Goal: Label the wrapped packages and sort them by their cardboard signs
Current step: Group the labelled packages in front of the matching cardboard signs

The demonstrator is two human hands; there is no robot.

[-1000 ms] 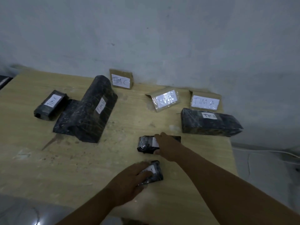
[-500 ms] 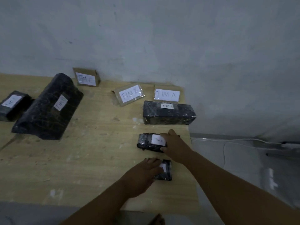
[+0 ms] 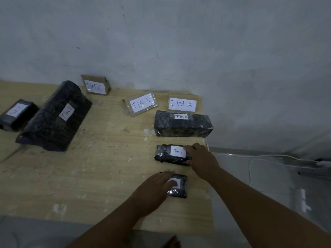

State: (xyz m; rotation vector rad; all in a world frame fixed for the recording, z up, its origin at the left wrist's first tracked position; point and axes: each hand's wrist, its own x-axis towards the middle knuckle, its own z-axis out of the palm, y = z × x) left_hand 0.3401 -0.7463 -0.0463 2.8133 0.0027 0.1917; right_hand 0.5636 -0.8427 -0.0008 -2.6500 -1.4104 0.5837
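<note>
Black wrapped packages lie on a wooden table (image 3: 100, 169). My right hand (image 3: 200, 158) grips the right end of a small package labelled TIM A (image 3: 170, 154). My left hand (image 3: 154, 188) lies flat with straight fingers on a smaller package (image 3: 179, 188), covering part of its white label. A long package labelled TIM A (image 3: 182, 126) sits in front of the TIM A sign (image 3: 182, 104). The TIM B sign (image 3: 141, 104) and TIM C sign (image 3: 95, 85) stand along the wall. A big package labelled TIM B (image 3: 53, 117) and a small labelled package (image 3: 16, 115) lie at the left.
The table's right edge (image 3: 208, 176) runs just beside my right hand. Beyond it, white cables (image 3: 268, 158) lie on a grey floor. A grey wall (image 3: 179, 42) closes off the back of the table.
The camera has swung to the right and drawn closer. My right hand has shifted from the small package's label to its right end. My left hand stays on the nearest package.
</note>
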